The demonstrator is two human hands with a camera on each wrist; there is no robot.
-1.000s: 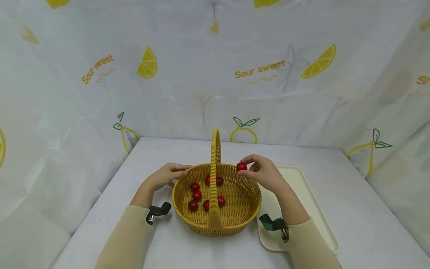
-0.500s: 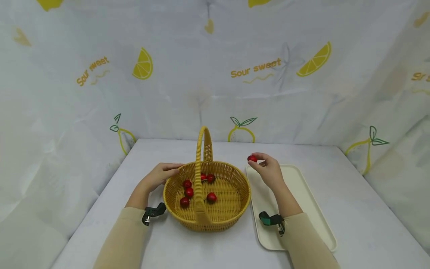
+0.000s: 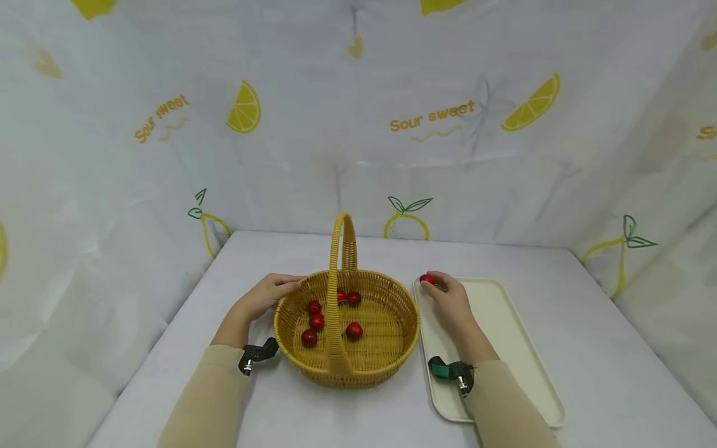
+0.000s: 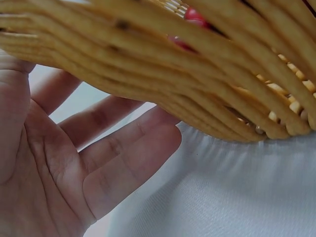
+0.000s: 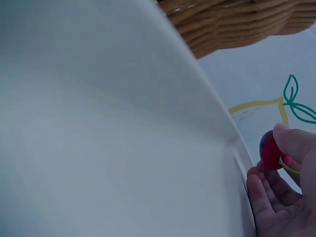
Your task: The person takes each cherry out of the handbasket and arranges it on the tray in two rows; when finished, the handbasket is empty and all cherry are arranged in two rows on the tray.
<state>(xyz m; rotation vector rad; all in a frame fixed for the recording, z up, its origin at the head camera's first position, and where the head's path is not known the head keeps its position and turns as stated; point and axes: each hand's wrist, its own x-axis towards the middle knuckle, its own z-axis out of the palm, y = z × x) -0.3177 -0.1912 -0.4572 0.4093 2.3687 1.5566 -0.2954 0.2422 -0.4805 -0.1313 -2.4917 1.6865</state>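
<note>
1. Head view shows my white desk [image 3: 336, 417], bearing everything.
2. Cream tray [image 3: 510, 342] lies on the right, partly covered by my right forearm.
3. Wicker basket [image 3: 386, 292] now sits a little further left than a second ago, with six loose cherries [image 3: 316, 321] visible inside.
4. Left hand [image 3: 265, 300] rests at the basket's left rim; only the left wrist view reveals my fingers [image 4: 133, 158] apart and nearly straight against the outer wicker.
5. Right hand [image 3: 451, 302] is lower than half a second ago, wrist over the tray, thumb and finger clamped on one cherry.
6. Held cherry [image 3: 427, 279] has left the basket's right rim for the tray's far left corner; I can't tell whether they touch.
7. Green stem [image 5: 291, 169] shows only in the right wrist view.
</note>
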